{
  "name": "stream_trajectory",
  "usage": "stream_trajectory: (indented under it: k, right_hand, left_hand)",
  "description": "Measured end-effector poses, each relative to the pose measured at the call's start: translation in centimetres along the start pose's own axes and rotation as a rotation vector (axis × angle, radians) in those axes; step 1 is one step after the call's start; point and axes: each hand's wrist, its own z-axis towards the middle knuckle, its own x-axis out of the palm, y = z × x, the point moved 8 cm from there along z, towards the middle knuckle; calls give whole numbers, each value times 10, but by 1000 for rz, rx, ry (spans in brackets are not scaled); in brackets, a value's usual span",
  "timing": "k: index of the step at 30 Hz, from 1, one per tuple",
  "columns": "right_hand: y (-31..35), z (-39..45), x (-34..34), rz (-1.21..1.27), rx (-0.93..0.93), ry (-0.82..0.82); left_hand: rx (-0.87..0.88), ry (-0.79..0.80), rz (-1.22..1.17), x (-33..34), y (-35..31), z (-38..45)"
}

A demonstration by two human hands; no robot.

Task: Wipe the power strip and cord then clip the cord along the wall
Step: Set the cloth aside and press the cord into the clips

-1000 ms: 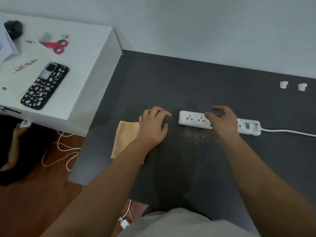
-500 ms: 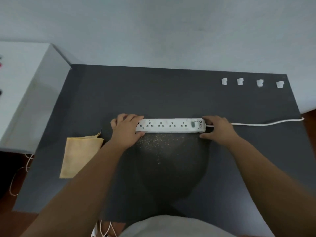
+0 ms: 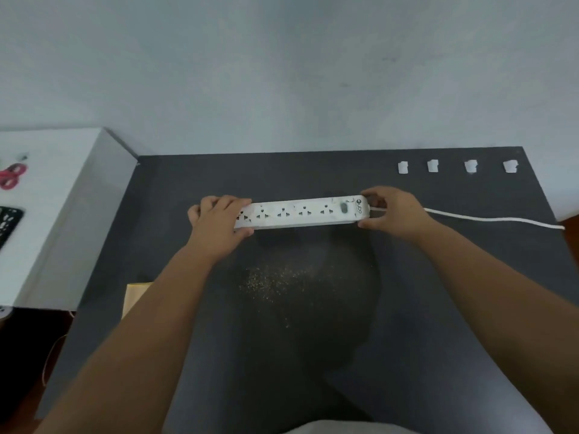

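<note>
The power strip [image 3: 300, 213] lies across the far middle of the dark bench [image 3: 407, 308]. It is judged rigid, light and smooth, so it is best held at the ends. The left hand [image 3: 219, 227] grips its left end and the right hand [image 3: 391, 211] its cord end. The cord [image 3: 488, 218], judged limp, trails right, near four clips [image 3: 456, 166].

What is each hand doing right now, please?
Left hand: grips the left end of the white plastic power strip.
Right hand: grips its right end, by the cord.

Red scissors [image 3: 11, 179] and patterned phone case [image 3: 7, 225] on white table [image 3: 62, 195]
</note>
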Motion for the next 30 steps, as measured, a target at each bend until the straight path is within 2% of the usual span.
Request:
stream_trajectory:
  k: [8,16,21,24,30]
  right_hand:
    - [27,74,1,-7,-16,-44]
    - [23,139,40,-127,14,-75]
    - [18,160,45,-98,25,-134]
    - [14,166,41,-2,37,-216]
    - [13,179,40,-63,33,-298]
  left_hand:
    - [-11,36,2,-8,33,87]
    - [-28,79,-49,26,70,149]
    - [-20,49,-86,41,79,173]
    - [-12,-43,-202,46,81,175]
    - [-63,-238,-321,50,79,172]
